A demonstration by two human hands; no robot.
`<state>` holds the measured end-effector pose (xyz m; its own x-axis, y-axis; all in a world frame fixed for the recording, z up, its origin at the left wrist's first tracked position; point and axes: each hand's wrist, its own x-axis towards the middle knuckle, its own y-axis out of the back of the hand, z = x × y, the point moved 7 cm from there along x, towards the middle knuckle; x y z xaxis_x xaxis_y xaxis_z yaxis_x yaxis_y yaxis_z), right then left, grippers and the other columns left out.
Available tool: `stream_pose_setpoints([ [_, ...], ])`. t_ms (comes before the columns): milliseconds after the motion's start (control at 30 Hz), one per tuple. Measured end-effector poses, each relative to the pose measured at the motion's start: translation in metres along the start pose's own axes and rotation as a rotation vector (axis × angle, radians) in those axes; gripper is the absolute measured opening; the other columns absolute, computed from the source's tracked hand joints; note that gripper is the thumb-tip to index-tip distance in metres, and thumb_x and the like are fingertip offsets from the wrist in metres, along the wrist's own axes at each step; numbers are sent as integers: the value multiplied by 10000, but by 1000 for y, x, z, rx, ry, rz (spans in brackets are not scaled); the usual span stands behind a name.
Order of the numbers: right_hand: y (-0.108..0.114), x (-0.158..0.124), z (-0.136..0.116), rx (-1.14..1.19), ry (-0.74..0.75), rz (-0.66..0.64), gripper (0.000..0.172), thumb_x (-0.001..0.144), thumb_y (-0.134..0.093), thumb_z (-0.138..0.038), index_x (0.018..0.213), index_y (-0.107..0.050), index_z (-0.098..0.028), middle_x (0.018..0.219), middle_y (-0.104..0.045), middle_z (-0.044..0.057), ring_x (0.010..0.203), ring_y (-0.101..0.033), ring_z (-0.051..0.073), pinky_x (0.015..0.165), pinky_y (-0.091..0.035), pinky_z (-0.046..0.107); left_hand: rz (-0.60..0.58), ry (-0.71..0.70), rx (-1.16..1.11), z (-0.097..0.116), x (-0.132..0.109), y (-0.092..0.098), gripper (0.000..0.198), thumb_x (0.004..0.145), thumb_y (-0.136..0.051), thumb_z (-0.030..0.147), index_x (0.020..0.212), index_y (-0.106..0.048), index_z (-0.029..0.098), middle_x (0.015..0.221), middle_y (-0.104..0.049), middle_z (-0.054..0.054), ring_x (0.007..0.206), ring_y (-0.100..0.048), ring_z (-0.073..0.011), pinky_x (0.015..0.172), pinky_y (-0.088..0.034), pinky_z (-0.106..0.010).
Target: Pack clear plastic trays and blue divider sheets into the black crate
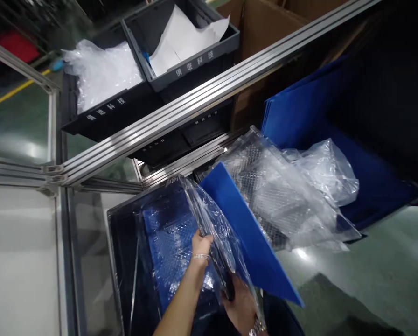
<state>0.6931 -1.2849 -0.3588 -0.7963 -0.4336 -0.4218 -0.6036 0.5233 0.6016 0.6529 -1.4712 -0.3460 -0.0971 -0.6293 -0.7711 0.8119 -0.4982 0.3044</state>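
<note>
My left hand point(201, 245) is closed on the near edge of a dark, thin, flat panel point(194, 203) in a loose clear plastic bag point(226, 242). Lower down, my right hand point(240, 301) grips the same panel edge, with the clear film partly over its fingers. The panel stands tilted, nearly edge-on, over a large dark bin point(123, 261). Inside the bin lies a blue sheet point(153, 252) under shiny, grid-patterned clear plastic point(181, 252). Right of the panel, a stiff blue board point(251, 242) leans at an angle. The panel's exact kind cannot be made out.
Clear grid-patterned plastic bags point(282, 196) are heaped to the right, beside blue boards point(296, 107). An aluminium rail point(167, 119) crosses behind the bin. Beyond it stand grey crates holding clear film point(104, 70) and white sheets point(181, 42). A metal post point(64, 261) rises at left.
</note>
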Motion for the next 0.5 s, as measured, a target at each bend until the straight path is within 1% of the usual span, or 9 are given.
stream_pose_setpoints([
  [100, 21, 10, -21, 42, 124, -14, 310, 789, -556, -316, 1030, -706, -194, 951, -771, 95, 853, -739, 264, 745, -606, 354, 6, 12, -7, 1, -4, 9, 243, 404, -521, 152, 623, -626, 164, 528, -612, 8, 477, -528, -146, 493, -403, -259],
  [200, 61, 36, -42, 81, 185, 57, 319, 916, -454, -408, 1063, -683, -242, 1150, -723, 76, 1105, -664, 221, 977, -519, 362, -1, 25, 17, 8, -12, 31, 206, 395, -551, 175, 585, -631, 169, 478, -595, 5, 462, -528, -163, 467, -393, -261],
  [267, 97, 70, -38, 27, 80, 201, 458, 938, -436, -466, 1225, -597, -148, 1393, -554, 187, 1376, -431, 295, 1128, -349, 493, -4, 26, 36, 14, -15, 41, 192, 395, -572, 189, 574, -640, 173, 468, -592, 10, 461, -528, -161, 485, -420, -267],
  [300, 113, 91, -24, -150, -103, 263, 573, 931, -442, -510, 1335, -504, -108, 1459, -475, 209, 1429, -344, 303, 1126, -344, 495, -4, 25, 45, 16, -15, 43, 191, 391, -579, 190, 570, -643, 173, 467, -593, 12, 458, -524, -157, 495, -431, -269],
  [333, 125, 113, -13, -208, -209, 293, 719, 911, -491, -518, 1413, -386, -13, 1494, -384, 285, 1451, -275, 359, 1113, -333, 537, -1, 25, 53, 18, -16, 44, 192, 384, -583, 188, 565, -644, 171, 465, -592, 13, 454, -521, -154, 497, -434, -269],
  [367, 133, 136, -4, -232, -255, 278, 792, 884, -555, -492, 1433, -329, 32, 1470, -390, 323, 1420, -320, 391, 1081, -360, 547, 3, 25, 59, 18, -15, 44, 193, 380, -586, 187, 564, -644, 170, 466, -593, 12, 455, -525, -154, 493, -431, -266],
  [400, 137, 158, 6, -259, -289, 237, 777, 852, -619, -435, 1413, -361, 37, 1379, -493, 324, 1327, -450, 396, 1022, -416, 532, 7, 26, 64, 19, -15, 43, 190, 379, -589, 186, 561, -641, 170, 466, -593, 9, 460, -534, -159, 486, -424, -264],
  [433, 140, 177, 14, -278, -307, 192, 722, 828, -665, -394, 1368, -428, 24, 1278, -577, 305, 1220, -545, 389, 954, -462, 515, 11, 25, 68, 19, -15, 42, 184, 382, -593, 186, 559, -638, 170, 467, -595, 5, 464, -544, -165, 476, -415, -261],
  [500, 144, 204, 25, -308, -282, 103, 482, 830, -694, -360, 1195, -588, -63, 1051, -694, 174, 967, -664, 289, 831, -518, 435, 23, 16, 72, 20, -16, 43, 162, 398, -602, 192, 555, -634, 171, 460, -590, 6, 463, -549, -167, 465, -400, -254],
])
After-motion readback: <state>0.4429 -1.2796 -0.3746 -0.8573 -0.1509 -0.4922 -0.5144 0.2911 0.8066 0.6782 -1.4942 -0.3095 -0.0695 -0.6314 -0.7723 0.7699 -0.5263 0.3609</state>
